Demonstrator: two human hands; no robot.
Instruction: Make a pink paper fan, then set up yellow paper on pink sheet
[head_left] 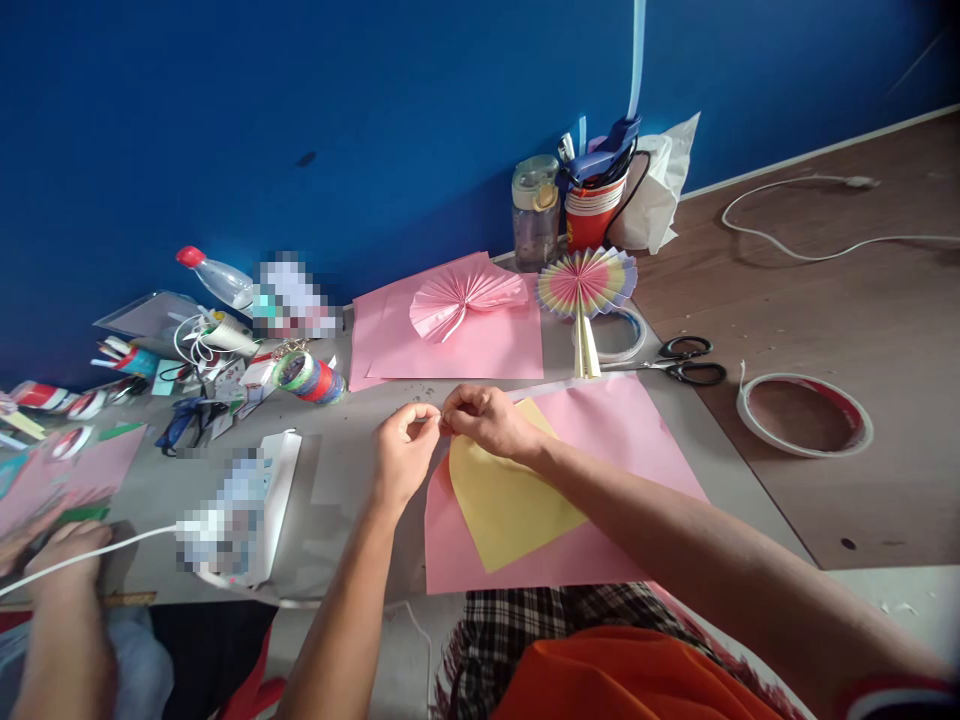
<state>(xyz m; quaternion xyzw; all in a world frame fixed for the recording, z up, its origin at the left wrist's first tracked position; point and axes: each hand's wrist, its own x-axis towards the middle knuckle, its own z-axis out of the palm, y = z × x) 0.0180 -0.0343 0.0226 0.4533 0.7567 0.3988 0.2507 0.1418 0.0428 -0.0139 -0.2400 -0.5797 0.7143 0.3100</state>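
Observation:
My left hand (405,452) and my right hand (491,420) meet fingertip to fingertip, both closed in a pinch. Whatever lies between the fingers is too small to make out. Under my right hand and wrist is a yellow sheet of paper (506,510) with a curved upper left edge. It rests on a larger pink sheet (619,430) at the table's front edge. Beyond my hands, a pleated pink paper fan (457,298) lies on more pink sheets (517,350). A round multicoloured paper fan (586,283) with a pale folded handle lies to its right.
Black-handled scissors (697,372) and a roll of tape (862,430) lie to the right. By the blue wall stand a clear bottle (535,215) and red paper cups (592,215) holding tools. At left are a power strip (277,500) and a co-worker's hand (71,555).

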